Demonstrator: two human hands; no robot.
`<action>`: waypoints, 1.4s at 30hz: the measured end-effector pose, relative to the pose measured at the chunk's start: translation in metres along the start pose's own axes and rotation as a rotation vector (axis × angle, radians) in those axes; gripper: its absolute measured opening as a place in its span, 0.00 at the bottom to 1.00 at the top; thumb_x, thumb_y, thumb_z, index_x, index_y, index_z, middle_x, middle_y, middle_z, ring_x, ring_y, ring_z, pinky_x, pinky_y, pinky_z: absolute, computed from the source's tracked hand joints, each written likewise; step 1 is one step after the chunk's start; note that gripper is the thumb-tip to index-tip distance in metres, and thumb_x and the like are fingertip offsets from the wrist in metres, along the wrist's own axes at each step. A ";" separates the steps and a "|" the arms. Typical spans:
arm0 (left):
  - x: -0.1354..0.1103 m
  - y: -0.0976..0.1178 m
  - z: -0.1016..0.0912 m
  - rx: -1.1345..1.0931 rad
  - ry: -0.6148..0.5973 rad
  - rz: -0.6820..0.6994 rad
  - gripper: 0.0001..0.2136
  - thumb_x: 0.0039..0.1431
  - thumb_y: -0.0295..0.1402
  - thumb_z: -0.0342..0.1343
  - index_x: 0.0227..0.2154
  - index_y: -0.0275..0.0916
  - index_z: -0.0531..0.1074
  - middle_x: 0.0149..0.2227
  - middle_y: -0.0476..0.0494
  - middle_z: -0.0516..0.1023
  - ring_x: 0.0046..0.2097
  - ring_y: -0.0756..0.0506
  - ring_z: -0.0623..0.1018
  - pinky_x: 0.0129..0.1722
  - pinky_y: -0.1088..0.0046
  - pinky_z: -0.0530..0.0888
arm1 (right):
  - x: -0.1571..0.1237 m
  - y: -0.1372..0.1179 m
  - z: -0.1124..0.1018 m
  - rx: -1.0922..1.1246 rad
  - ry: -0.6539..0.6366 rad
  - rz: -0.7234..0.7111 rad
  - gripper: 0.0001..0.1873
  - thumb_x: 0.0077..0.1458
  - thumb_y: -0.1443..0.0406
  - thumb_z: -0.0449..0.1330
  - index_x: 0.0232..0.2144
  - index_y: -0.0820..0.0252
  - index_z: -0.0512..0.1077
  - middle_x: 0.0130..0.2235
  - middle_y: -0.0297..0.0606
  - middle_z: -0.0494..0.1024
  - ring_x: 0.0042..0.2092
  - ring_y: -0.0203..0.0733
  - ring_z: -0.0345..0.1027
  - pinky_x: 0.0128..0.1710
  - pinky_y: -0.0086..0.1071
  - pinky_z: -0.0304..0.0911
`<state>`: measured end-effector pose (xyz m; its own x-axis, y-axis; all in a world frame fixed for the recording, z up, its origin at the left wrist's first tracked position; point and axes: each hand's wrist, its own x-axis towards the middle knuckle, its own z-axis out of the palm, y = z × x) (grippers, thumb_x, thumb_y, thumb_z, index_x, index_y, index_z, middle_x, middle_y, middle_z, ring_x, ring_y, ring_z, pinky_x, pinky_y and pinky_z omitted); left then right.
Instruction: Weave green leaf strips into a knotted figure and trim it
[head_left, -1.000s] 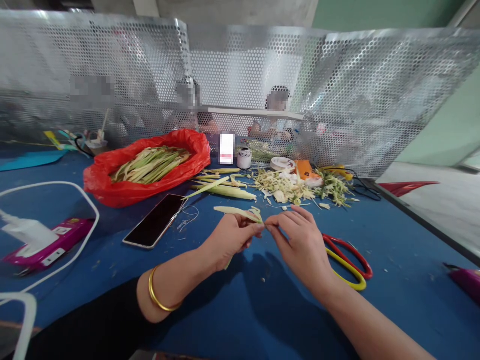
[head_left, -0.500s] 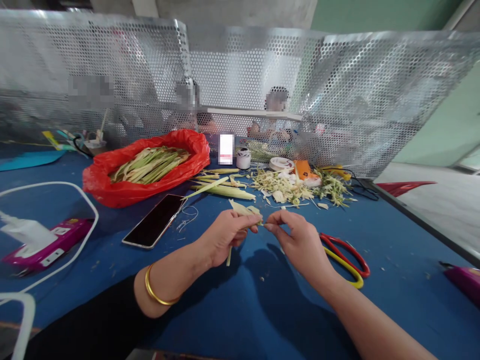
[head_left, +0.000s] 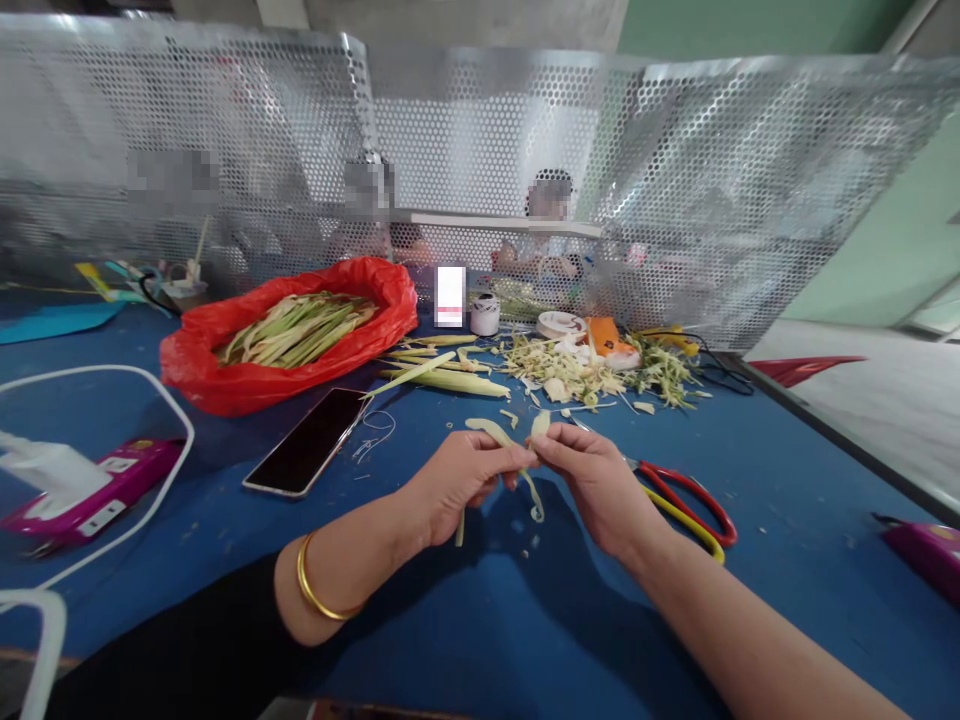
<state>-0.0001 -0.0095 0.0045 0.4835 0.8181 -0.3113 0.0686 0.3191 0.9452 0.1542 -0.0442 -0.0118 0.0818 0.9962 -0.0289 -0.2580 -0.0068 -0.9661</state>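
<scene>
Pale green strips of husk-like leaf [head_left: 491, 430] are between my hands over the blue table [head_left: 420, 620]. My left hand [head_left: 469, 475] is closed in a pinch on them; a stem end sticks out below the fingers and a curled end hangs between the hands. My right hand [head_left: 589, 475] is closed too, its thumb and fingertips pinching the folded pale piece of leaf [head_left: 540, 424]. The fingertips of both hands nearly meet. Scissors [head_left: 694, 500] with one red and one yellow handle lie beside my right wrist, partly hidden behind it.
A red plastic bag [head_left: 289, 385] of long leaf strips stands back left, with a phone [head_left: 311, 440] before it. Leaf scraps [head_left: 562, 370] lie behind my hands. A purple power strip [head_left: 112, 490] with a white cable is at left. A perforated metal screen [head_left: 480, 140] closes the back; people sit behind it.
My right hand has moved closer to the left and now pinches a folded leaf piece that stands up. A curled strip end now hangs between the hands.
</scene>
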 end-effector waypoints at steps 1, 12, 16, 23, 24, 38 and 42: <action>0.000 0.000 0.000 0.019 -0.005 -0.009 0.12 0.44 0.39 0.64 0.24 0.35 0.74 0.18 0.55 0.65 0.17 0.58 0.51 0.20 0.74 0.44 | 0.000 0.001 0.001 -0.013 0.030 -0.021 0.14 0.40 0.59 0.70 0.18 0.60 0.71 0.23 0.30 0.71 0.29 0.36 0.61 0.35 0.31 0.57; -0.003 0.003 0.000 0.087 -0.060 -0.018 0.14 0.44 0.41 0.64 0.25 0.33 0.77 0.17 0.55 0.62 0.19 0.57 0.51 0.21 0.74 0.45 | 0.002 0.002 -0.004 -0.367 0.114 -0.121 0.19 0.51 0.53 0.61 0.18 0.59 0.66 0.21 0.30 0.65 0.27 0.36 0.57 0.30 0.31 0.54; -0.002 0.001 -0.004 0.017 -0.177 0.006 0.19 0.49 0.47 0.61 0.30 0.32 0.79 0.21 0.52 0.66 0.19 0.57 0.51 0.21 0.74 0.44 | 0.005 -0.014 -0.018 -0.817 0.353 -0.449 0.18 0.56 0.52 0.57 0.23 0.58 0.70 0.25 0.35 0.70 0.30 0.41 0.62 0.32 0.33 0.56; -0.006 0.003 0.000 0.214 -0.174 0.040 0.14 0.48 0.43 0.61 0.27 0.35 0.81 0.17 0.51 0.67 0.21 0.54 0.58 0.22 0.75 0.50 | -0.002 -0.017 -0.005 -0.579 -0.147 -0.188 0.15 0.53 0.55 0.59 0.23 0.59 0.75 0.25 0.35 0.73 0.29 0.39 0.65 0.32 0.34 0.60; -0.006 0.003 0.001 0.231 -0.171 0.046 0.14 0.47 0.43 0.62 0.26 0.36 0.81 0.17 0.51 0.67 0.21 0.54 0.59 0.22 0.75 0.52 | -0.003 -0.016 -0.001 -0.459 -0.167 -0.076 0.15 0.50 0.54 0.62 0.24 0.60 0.75 0.23 0.33 0.72 0.26 0.37 0.63 0.29 0.32 0.60; -0.010 -0.003 0.008 0.346 -0.089 0.124 0.10 0.48 0.35 0.58 0.21 0.36 0.80 0.17 0.49 0.70 0.23 0.51 0.66 0.27 0.74 0.63 | -0.008 -0.012 0.011 -0.171 -0.016 -0.034 0.12 0.45 0.60 0.63 0.21 0.59 0.66 0.20 0.27 0.65 0.21 0.31 0.55 0.20 0.27 0.55; -0.012 -0.003 0.011 0.408 -0.081 0.156 0.15 0.50 0.37 0.57 0.12 0.37 0.72 0.15 0.49 0.68 0.22 0.51 0.64 0.25 0.74 0.60 | -0.005 -0.010 0.010 -0.314 0.036 -0.097 0.10 0.49 0.62 0.61 0.21 0.58 0.66 0.21 0.29 0.66 0.24 0.34 0.58 0.20 0.27 0.57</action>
<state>0.0037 -0.0260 0.0065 0.5808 0.7965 -0.1682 0.3204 -0.0337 0.9467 0.1471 -0.0480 0.0010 0.1265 0.9900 0.0632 0.0620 0.0557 -0.9965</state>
